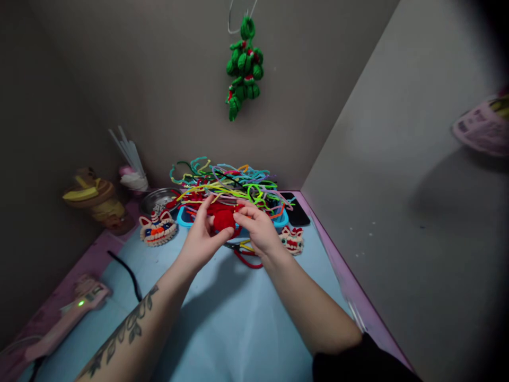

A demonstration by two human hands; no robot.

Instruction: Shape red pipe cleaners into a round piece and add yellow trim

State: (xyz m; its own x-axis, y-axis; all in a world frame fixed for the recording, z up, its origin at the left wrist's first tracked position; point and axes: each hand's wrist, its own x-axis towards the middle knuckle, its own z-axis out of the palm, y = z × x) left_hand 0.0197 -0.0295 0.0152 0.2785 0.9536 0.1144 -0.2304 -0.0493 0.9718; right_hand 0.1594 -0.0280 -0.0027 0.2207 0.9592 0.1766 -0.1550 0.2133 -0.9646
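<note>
Both my hands meet over the light blue mat (222,318), pinching a small red fuzzy pipe-cleaner piece (223,217) between them. My left hand (202,233) grips its left side with thumb and fingers closed. My right hand (258,225) holds its right side, fingers curled around it. Just behind the hands a blue tray (283,218) holds a tangled heap of coloured pipe cleaners (226,183). Red-handled scissors (244,252) lie on the mat under my right wrist.
Two finished lion-head figures (158,229) (293,240) lie on the mat. A metal bowl (159,200), a phone (297,211), a pink glue gun (66,313) with a black cord and a green pipe-cleaner ornament (243,66) hanging on the wall surround the spot. Grey walls close in.
</note>
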